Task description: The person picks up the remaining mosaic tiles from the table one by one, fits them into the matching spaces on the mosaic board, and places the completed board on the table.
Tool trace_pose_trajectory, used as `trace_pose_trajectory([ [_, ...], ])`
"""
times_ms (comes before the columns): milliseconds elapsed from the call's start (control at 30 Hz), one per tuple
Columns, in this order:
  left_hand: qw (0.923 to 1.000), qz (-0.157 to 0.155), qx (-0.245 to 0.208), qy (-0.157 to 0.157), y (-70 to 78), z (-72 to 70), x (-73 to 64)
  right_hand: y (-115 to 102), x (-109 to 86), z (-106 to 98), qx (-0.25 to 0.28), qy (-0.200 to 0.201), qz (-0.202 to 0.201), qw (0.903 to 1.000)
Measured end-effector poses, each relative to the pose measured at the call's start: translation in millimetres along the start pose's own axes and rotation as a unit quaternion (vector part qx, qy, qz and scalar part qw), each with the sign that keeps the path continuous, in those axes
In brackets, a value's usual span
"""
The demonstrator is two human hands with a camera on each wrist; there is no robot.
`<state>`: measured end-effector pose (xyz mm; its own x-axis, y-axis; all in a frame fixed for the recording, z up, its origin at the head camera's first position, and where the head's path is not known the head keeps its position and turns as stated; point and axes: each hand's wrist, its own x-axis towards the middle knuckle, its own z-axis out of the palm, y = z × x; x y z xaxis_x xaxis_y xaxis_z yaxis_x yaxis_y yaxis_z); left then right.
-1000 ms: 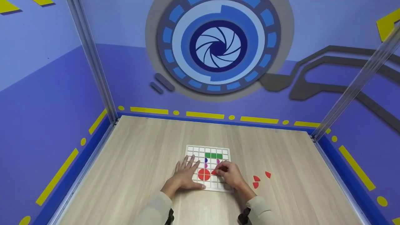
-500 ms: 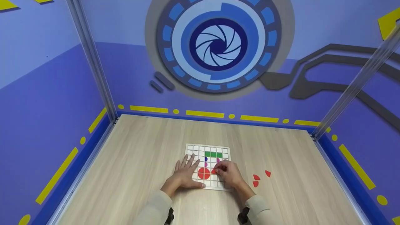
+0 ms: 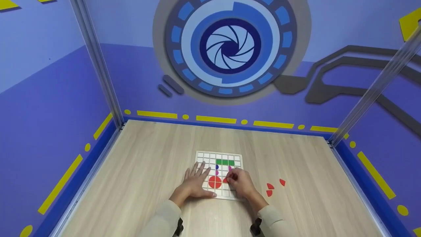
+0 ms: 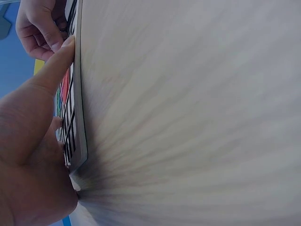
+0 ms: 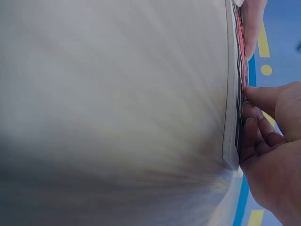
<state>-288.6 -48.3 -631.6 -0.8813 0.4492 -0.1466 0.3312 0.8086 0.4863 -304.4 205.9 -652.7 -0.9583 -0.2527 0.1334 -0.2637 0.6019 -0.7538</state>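
A white grid board (image 3: 200,155) lies on the table, with red quarter-circle pieces forming a full circle (image 3: 215,182) on it. My left hand (image 3: 194,185) is spread over the board's left side, its thumb along the near edge. My right hand (image 3: 241,181) pinches another red quarter-circle piece (image 3: 225,180) low on the board, just right of the circle; the fingers partly cover it. In the right wrist view, the right thumb and fingertips are right at the board's surface. A green strip (image 3: 225,162) and small blue and pink half-circle pieces (image 3: 217,172) sit farther up the grid.
Three loose red quarter-circle pieces (image 3: 269,193) lie on the wooden table (image 3: 158,158) to the right of the board. Blue-purple panels (image 3: 138,75) with metal corner posts (image 3: 98,65) enclose the table's back and sides.
The right fingertips have shifted very slightly over the red quarter-circle piece, so a little less of it shows. The left hand stays in place on the board.
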Motion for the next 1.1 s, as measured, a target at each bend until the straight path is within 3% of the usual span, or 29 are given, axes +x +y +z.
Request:
trace_pose_trajectory([
  [367, 1.0000, 0.006, 0.007, 0.000, -0.5, -2.2, 0.5, -16.1, 1.3, -2.6, -0.129, -0.024, -0.027, 0.9910],
  [500, 0.9999, 0.008, 0.010, 0.001, -0.6, 0.3, 0.6, -17.9, -1.9, -18.6, -0.104, -0.074, -0.001, 0.9918],
  [600, 0.9999, 0.006, 0.011, 0.002, 0.2, 0.7, 0.5, -12.5, -6.5, -38.9, -0.074, -0.089, 0.005, 0.9932],
  [800, 1.0000, 0.005, 0.003, 0.005, 0.2, -0.6, -0.4, 16.1, -18.0, -89.6, -0.042, -0.025, 0.009, 0.9988],
  [933, 0.9998, 0.013, -0.013, 0.007, -2.6, 1.0, 0.5, 44.0, -30.1, -120.9, -0.026, 0.037, 0.035, 0.9984],
  [1100, 0.9994, 0.021, -0.027, 0.008, -5.6, 4.4, 1.2, 77.1, -50.7, -150.5, -0.040, 0.079, 0.082, 0.9927],
])
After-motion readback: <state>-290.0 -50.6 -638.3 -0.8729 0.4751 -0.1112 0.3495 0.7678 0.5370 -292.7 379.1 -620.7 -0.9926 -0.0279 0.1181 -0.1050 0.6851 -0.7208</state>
